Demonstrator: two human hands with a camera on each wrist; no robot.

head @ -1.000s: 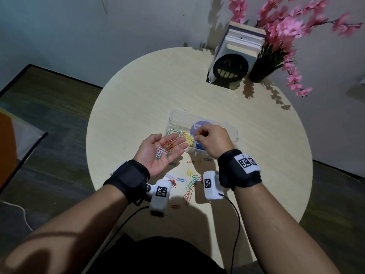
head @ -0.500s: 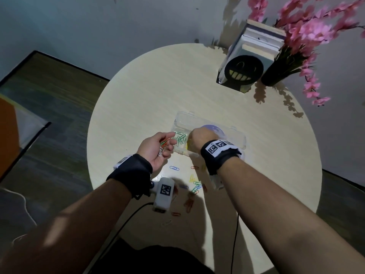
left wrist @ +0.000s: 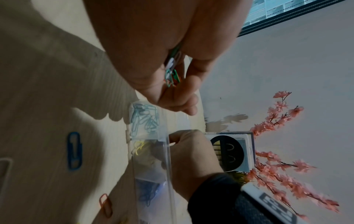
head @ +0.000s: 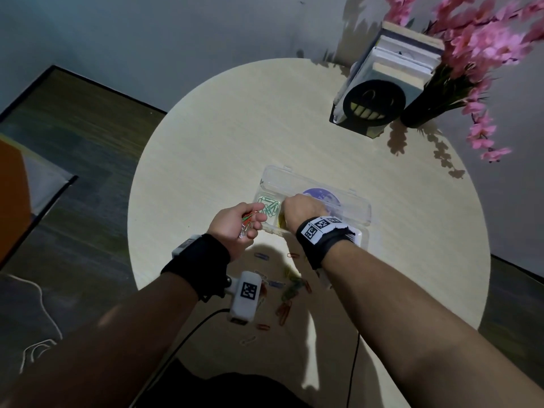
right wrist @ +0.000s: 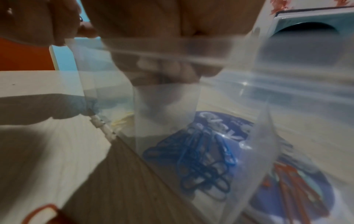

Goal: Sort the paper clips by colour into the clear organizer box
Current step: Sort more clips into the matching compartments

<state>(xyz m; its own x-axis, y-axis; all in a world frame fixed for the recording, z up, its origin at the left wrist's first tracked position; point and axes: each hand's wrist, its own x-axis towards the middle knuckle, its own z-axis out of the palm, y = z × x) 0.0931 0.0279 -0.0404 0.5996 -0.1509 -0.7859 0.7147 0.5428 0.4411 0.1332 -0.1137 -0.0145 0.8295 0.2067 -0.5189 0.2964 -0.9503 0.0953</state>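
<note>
The clear organizer box (head: 357,209) lies open mid-table, with green clips (head: 269,206) in its left compartment. The left wrist view shows the same green clips (left wrist: 144,119), then yellow clips (left wrist: 139,147) and blue clips (left wrist: 147,192) in the compartments beside them. My left hand (head: 241,222) hovers by the box's left end and grips a bunch of red, green and white paper clips (left wrist: 172,72). My right hand (head: 300,207) reaches down over the yellow compartment with its fingers curled together (left wrist: 176,138). What they pinch is hidden. Blue clips (right wrist: 203,159) and red clips (right wrist: 291,189) show through the box wall.
Several loose clips (head: 290,290) lie on the round table (head: 206,160) between my wrists, among them a blue clip (left wrist: 74,150) and an orange clip (left wrist: 105,203). A book holder with a smiley face (head: 374,98) and a vase of pink flowers (head: 471,54) stand at the far right edge.
My left palm, flat and open a second ago, has closed round its clips. My right hand left that palm and went down into the box.
</note>
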